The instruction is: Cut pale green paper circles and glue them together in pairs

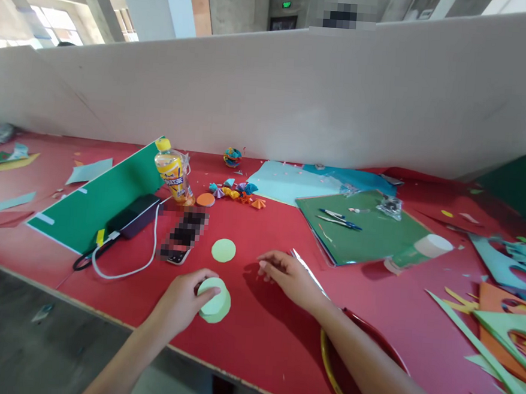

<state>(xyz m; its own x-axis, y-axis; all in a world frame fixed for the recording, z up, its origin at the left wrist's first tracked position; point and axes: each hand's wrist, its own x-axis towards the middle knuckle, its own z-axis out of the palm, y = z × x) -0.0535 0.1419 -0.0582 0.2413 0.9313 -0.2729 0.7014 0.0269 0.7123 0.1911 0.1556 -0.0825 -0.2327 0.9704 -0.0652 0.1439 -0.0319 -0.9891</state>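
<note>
My left hand [186, 297] pinches a pale green paper circle [212, 296], thumb on top. Another green paper circle [220, 313] shows below it, partly covered; whether I hold that one too I cannot tell. Just beyond lies a single light green paper circle [224, 251], flat on the red table. My right hand [287, 277] hovers over the table to the right of the circles, its fingers loosely bent and apart, with nothing seen in them. Beside that hand, a pair of scissors [305, 265] is partly hidden by my wrist and forearm.
On the left are a phone [183, 236], a power bank with a white cable [125, 268] and a drink bottle [174, 173]. Folded paper pieces [234, 190] lie further back. A green board [364, 228] with pens, a glue bottle [419, 254] and paper scraps [505, 334] are right.
</note>
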